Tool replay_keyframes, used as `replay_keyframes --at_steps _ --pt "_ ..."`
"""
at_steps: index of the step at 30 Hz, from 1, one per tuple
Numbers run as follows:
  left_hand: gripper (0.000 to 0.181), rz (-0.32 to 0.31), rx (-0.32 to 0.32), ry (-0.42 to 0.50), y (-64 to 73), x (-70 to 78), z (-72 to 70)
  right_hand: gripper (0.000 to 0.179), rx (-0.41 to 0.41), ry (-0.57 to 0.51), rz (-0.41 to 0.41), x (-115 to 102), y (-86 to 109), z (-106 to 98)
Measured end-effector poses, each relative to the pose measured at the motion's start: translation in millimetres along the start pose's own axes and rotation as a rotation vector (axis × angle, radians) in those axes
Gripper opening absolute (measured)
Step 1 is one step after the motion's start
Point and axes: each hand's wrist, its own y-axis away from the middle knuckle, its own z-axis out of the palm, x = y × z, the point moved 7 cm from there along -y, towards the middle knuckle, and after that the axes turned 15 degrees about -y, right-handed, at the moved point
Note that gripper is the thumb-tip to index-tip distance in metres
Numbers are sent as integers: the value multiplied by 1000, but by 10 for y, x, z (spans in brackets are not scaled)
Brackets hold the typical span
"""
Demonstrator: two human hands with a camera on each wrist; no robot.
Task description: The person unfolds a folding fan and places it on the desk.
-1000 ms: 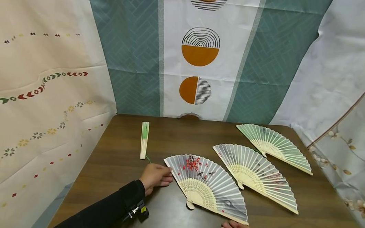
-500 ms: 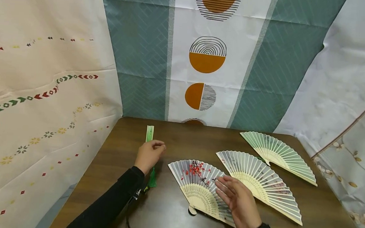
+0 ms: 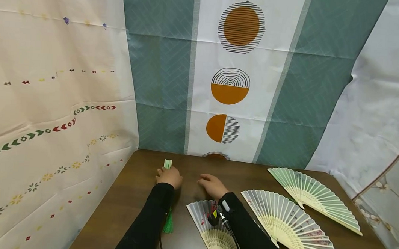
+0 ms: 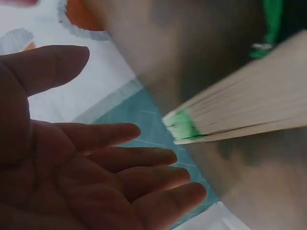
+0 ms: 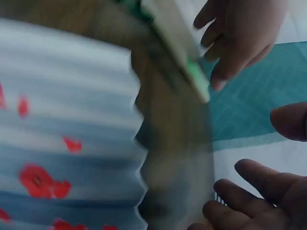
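Observation:
A folded hand fan (image 3: 167, 163) with green cloth and pale ribs lies at the table's left, its green tassel (image 3: 169, 221) toward the front. My left hand (image 3: 170, 177) is over it, hiding most of it in the head view. In the left wrist view the fingers (image 4: 158, 187) are extended and the folded fan (image 4: 249, 96) appears apart from them. To its right, my right hand (image 3: 213, 185) is above the table, holding nothing, fingers loosely extended in the right wrist view. Beneath my right forearm lies a spread grey fan (image 3: 196, 214) with red blossoms, partly covered.
Two more spread fans lie at the right: a grey one with faint flowers (image 3: 289, 223) and a green one (image 3: 312, 196) behind it. The brown table (image 3: 113, 214) meets patterned cloth hangings (image 3: 159, 118) at its back and sides.
My left hand has left the blossom fan's left edge and moved up over the folded fan. My right hand has risen from the front, passing over the blossom fan. The head view has tilted upward.

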Motion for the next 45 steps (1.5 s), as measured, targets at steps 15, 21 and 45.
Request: replay_keyframes --at_steps 15,21,45 --pt "17 2 218 -37 84 -171 150 61 -157 201 16 162 -147 245" --pt "44 27 158 81 92 -277 137 62 -150 199 -8 168 -150 281" --pt "22 352 -106 804 918 444 -739 56 92 -149 -156 -303 89 -8"
